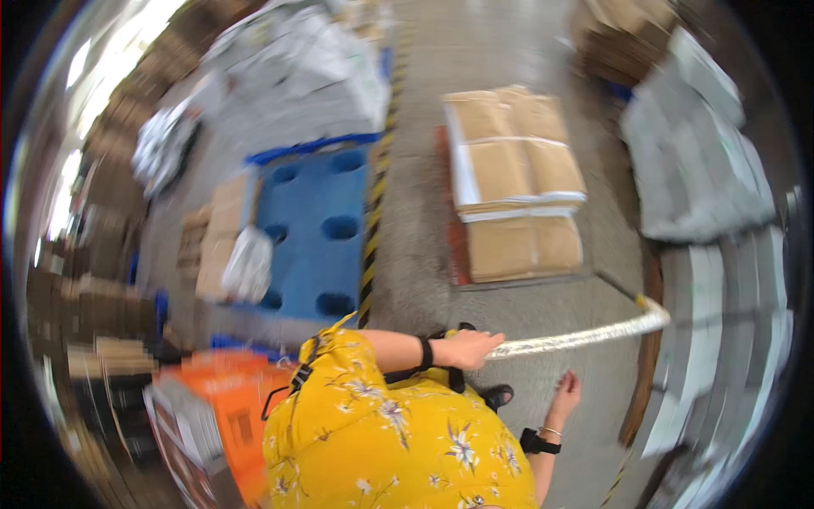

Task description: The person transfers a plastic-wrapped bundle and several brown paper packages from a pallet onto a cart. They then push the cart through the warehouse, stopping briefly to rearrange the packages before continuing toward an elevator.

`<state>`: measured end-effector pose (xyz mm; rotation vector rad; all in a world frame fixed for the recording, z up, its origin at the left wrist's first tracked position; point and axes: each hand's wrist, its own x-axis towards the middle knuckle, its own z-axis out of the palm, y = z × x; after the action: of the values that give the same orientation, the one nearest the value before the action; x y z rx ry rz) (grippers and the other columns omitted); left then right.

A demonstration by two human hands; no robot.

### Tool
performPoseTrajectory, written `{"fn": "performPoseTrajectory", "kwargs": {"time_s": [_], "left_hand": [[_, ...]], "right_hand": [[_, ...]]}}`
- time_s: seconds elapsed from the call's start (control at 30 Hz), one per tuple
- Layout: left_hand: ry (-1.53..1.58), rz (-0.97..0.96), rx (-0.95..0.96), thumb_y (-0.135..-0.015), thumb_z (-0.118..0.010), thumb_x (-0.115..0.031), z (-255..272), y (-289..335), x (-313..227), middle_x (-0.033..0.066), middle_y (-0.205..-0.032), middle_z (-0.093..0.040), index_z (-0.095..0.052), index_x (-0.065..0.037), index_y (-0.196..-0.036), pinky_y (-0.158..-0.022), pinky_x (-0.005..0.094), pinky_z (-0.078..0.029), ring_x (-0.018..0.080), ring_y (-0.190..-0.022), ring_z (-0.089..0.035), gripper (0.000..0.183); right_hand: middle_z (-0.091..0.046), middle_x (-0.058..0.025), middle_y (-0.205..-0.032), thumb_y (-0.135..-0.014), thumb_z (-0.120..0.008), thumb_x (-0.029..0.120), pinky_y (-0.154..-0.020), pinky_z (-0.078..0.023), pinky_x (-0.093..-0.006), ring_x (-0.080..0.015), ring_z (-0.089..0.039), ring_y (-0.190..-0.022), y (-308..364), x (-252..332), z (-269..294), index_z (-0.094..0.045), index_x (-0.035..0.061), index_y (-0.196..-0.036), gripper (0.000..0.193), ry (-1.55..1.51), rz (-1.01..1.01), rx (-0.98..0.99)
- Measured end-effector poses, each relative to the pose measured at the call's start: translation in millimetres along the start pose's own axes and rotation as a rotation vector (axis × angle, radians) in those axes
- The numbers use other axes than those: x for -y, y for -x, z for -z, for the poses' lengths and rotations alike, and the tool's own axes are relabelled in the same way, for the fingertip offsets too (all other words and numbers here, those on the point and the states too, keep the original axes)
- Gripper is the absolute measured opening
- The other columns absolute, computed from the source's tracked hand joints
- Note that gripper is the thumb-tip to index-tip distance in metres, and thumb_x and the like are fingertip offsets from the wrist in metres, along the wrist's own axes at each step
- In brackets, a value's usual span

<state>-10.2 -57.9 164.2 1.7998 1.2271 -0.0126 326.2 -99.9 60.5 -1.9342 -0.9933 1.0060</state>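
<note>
My left hand (469, 349) is closed around the left end of a push-cart handle (585, 335) wrapped in shiny silvery material. The handle bends at the right and runs forward toward the cart. Stacked on the cart are strapped bundles of brown, flat cardboard (517, 174), with white edges showing on the left side. The cart's reddish deck (459, 263) shows along the left of the stack. My right hand (565, 394) hangs in the air below the handle, apart from it, with fingers loosely bent and nothing visible in them.
To the left, a blue plastic pallet (309, 229) lies beside a black-and-yellow floor line (373, 229), with a clear plastic bag (248, 265) at its edge. Grey wrapped stacks (695, 153) line the right. An orange box (233, 416) stands close at lower left.
</note>
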Motion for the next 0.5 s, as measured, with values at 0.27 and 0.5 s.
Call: {"fn": "performPoseTrajectory", "kwargs": {"time_s": [0.27, 0.5], "left_hand": [[-0.283, 0.383, -0.787, -0.071, -0.072, -0.013, -69.8, 1.8, -36.7, 0.0132, -0.094, -0.063, -0.059, -0.006, -0.103, -0.083, 0.0422, -0.044, 0.0292, -0.097, -0.060, 0.035], [-0.259, 0.493, -0.731, -0.075, -0.070, -0.018, -73.7, -0.3, -49.2, 0.0103, -0.096, -0.065, -0.065, -0.009, -0.098, -0.091, 0.0412, -0.041, 0.0271, -0.101, -0.060, 0.025]], "right_hand": [[-0.065, -0.0116, -0.105, -0.098, -0.054, 0.012, -0.088, -0.047, -0.0371, -0.0253, -0.059, -0.098, -109.9, 134.2, 57.3, -0.065, 0.0015, -0.109, 0.018, 0.408, 0.920, -0.040], [-0.067, -0.0169, -0.092, -0.100, -0.046, 0.024, -0.082, -0.046, -0.0442, -0.0337, -0.061, -0.092, -187.6, 147.8, 40.7, -0.069, 0.0024, -0.093, 0.033, 0.733, 1.020, 0.349]]}}
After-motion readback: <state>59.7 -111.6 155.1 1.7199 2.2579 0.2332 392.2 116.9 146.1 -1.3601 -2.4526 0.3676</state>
